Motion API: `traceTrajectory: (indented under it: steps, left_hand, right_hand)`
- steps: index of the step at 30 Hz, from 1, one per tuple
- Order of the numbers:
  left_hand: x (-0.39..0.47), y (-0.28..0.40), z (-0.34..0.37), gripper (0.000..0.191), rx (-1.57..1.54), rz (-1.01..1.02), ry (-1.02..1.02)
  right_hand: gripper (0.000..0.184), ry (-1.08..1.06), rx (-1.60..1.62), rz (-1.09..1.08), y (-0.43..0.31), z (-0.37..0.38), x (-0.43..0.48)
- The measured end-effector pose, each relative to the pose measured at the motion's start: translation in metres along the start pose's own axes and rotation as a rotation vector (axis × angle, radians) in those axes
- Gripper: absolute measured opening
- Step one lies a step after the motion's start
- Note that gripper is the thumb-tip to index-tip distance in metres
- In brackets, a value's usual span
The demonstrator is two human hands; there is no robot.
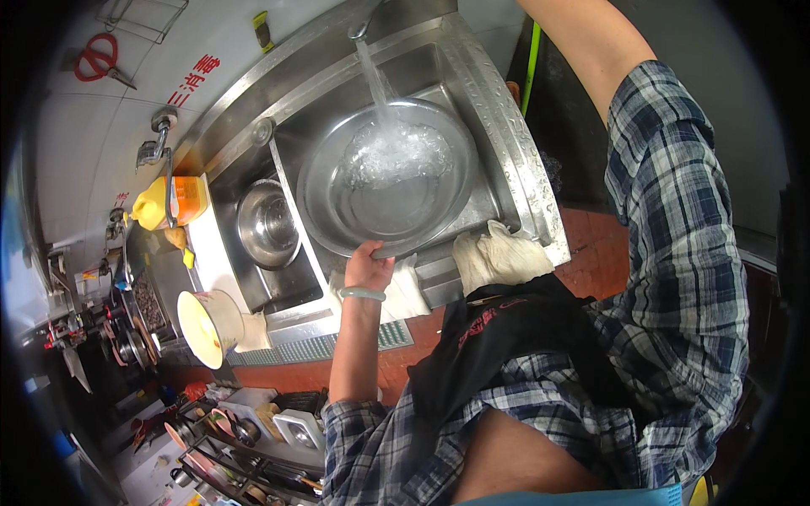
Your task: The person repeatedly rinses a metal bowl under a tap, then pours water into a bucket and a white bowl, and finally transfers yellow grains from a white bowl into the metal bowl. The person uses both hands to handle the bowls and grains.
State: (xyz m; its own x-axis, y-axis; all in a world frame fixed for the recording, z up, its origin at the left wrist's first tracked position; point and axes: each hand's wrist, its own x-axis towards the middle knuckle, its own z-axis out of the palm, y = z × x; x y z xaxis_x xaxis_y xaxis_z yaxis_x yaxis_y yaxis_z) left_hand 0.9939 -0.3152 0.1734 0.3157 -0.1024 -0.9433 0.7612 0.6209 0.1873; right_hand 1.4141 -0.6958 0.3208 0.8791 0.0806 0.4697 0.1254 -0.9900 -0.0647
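Observation:
My left hand (369,269), with a pale bangle at the wrist, grips the near rim of a large stainless steel basin (316,221). The basin sits in the right compartment of a steel sink (490,196). From a faucet (359,30) at the top, a stream of water (378,82) falls into the basin and churns the water inside. My right arm (588,47) reaches up past the top edge, and its hand is out of view. Beside the divider, a smaller steel bowl (269,224) sits in the left compartment.
Cream cloths (500,253) drape over the sink's front edge. To the left are a yellow jug (171,202), a wall faucet (166,136) and a cream enamel-like pot (212,329). Red-handled scissors (98,60) hang on the wall. Crowded shelves (247,462) stand at lower left.

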Motion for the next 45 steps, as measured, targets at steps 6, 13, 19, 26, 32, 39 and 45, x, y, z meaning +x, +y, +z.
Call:
traceTrajectory:
  steps: [6,13,19,26,32,39,45]
  left_hand:
    - [-0.006,-0.007,0.003,0.008,-0.082,0.066,-0.052]
    - [-0.04,-0.003,0.021,0.014,-0.115,0.165,0.006]
    - [-0.069,0.072,0.033,0.025,0.111,0.137,0.047]
    - [-0.063,0.127,0.097,0.026,0.311,-0.023,-0.083]
    - [-0.034,0.116,0.194,0.025,0.472,-0.251,-0.246]
    - [-0.012,0.076,0.275,0.008,0.833,-0.441,-0.317]
    - [0.002,0.026,0.343,0.009,1.048,-0.521,-0.269]
  right_hand:
    - [0.017,0.07,-0.075,-0.031,0.002,-0.003,0.003]
    - [0.019,-0.037,0.137,0.101,-0.014,0.02,-0.037]
    - [0.067,-0.134,0.651,0.251,-0.028,0.017,-0.173]
    - [0.037,-0.288,0.851,1.245,0.002,-0.049,-0.417]
    - [0.039,-0.55,0.473,1.328,0.033,-0.113,-0.544]
    - [0.039,-0.533,0.417,1.655,0.011,-0.143,-0.623]
    - [0.04,-0.519,0.483,1.828,-0.017,-0.154,-0.667]
